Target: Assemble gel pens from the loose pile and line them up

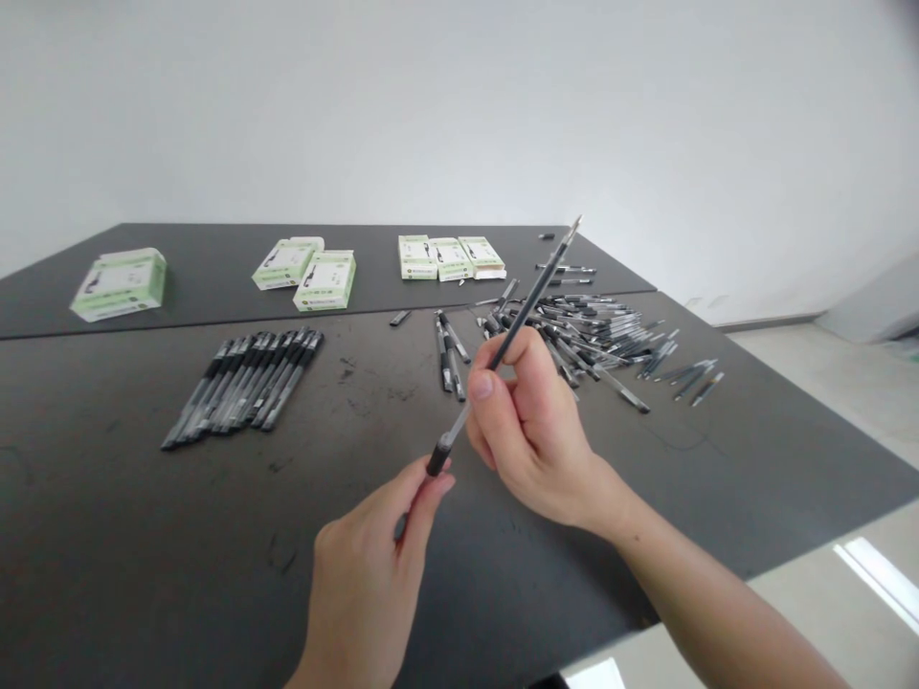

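My right hand [531,421] is closed, pinching a thin pen refill [535,295] with dark ink. The refill slants upward away from me, its metal tip at the far upper end. Its clear tail points down towards my left hand [373,565]. Thumb and forefinger of that hand are closed on a short black pen part [437,459] with a clear upper end. The tail meets this part; whether it sits inside I cannot tell. My left fingers hide the rest of the part.
A row of assembled pens [244,388] lies at left. Behind my right hand spreads a pile of pen parts [595,330], with loose refills [689,375] to its right. Green-and-white boxes [323,282] stand towards the back of the dark table [179,555], before a white wall.
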Demonstrator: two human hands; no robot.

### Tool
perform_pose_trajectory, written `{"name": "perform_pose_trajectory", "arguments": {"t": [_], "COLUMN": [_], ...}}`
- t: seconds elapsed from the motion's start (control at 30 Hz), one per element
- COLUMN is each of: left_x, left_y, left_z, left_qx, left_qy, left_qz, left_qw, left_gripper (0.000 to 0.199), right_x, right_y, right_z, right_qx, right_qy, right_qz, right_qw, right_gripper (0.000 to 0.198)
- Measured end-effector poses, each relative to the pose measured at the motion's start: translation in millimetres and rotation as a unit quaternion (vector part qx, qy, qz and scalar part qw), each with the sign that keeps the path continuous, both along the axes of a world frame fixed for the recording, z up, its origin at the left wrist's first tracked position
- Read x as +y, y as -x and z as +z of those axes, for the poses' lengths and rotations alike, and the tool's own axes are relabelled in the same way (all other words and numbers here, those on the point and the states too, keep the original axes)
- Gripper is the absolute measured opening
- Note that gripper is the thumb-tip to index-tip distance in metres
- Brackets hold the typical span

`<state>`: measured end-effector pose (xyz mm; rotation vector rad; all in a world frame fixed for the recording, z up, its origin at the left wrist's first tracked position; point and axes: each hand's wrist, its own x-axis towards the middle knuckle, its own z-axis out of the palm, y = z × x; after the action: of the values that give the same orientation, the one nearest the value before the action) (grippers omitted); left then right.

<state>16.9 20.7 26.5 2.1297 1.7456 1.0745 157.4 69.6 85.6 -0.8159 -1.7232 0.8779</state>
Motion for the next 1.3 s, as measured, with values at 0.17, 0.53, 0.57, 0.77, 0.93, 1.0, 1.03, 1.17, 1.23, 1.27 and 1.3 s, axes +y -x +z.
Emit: {"name": "perform_pose_trajectory", "arguments": {"t": [0.17, 0.53, 0.57, 0.77, 0.93, 1.0, 1.03, 1.17, 1.23, 1.27, 1.3], "left_x": [-1.3, -2.8, -2.7, -2.8, -3.4, -3.5, -3.6, -3.8, -3.5, -3.3, -3.0], "left_y": [1.1, 2.5, 2.6, 2.7, 2.2, 2.2, 2.2, 1.8, 1.5, 1.4, 1.5], "left_z": [-1.2, -2.0, -2.2, -2.6, 0.2, 1.1, 1.6, 4.0, 5.0, 5.2, 5.1], "left_qx": [0.001, 0.031, 0.035, 0.043, 0.017, 0.016, 0.017, 0.014, 0.013, 0.013, 0.015], "left_qy": [-0.007, -0.039, -0.043, -0.048, -0.049, -0.048, -0.048, -0.043, -0.048, -0.053, -0.062], "left_qz": [-0.001, -0.006, -0.007, -0.007, -0.001, -0.004, -0.003, 0.003, 0.0, -0.001, -0.001], "left_qw": [1.0, 0.999, 0.998, 0.998, 0.999, 0.999, 0.999, 0.999, 0.999, 0.998, 0.998], "left_gripper": [0.019, 0.022, 0.023, 0.022, 0.02, 0.02, 0.02, 0.019, 0.021, 0.022, 0.023], "right_x": [-0.1, -2.3, -2.2, -4.1, -6.2, -5.9, -5.8, -7.0, -8.6, -9.4, -10.1], "right_y": [-0.5, -0.1, -0.1, -0.7, 0.1, 0.0, -0.1, -0.6, -0.2, 0.1, 0.4], "right_z": [-0.7, -2.2, -2.5, -4.8, -3.7, -3.5, -3.8, -5.7, -5.6, -5.0, -4.0], "right_qx": [-0.011, 0.021, 0.018, 0.021, 0.037, 0.021, 0.014, 0.022, 0.032, 0.036, 0.039], "right_qy": [0.002, 0.0, -0.001, 0.002, 0.004, 0.009, 0.013, 0.012, 0.003, -0.002, -0.008], "right_qz": [0.004, 0.007, 0.011, 0.007, 0.004, 0.015, 0.022, 0.026, 0.017, 0.009, -0.001], "right_qw": [1.0, 1.0, 1.0, 1.0, 0.999, 1.0, 1.0, 0.999, 0.999, 0.999, 0.999], "right_gripper": [0.01, 0.009, 0.009, 0.009, 0.01, 0.011, 0.01, 0.009, 0.008, 0.008, 0.008]}}
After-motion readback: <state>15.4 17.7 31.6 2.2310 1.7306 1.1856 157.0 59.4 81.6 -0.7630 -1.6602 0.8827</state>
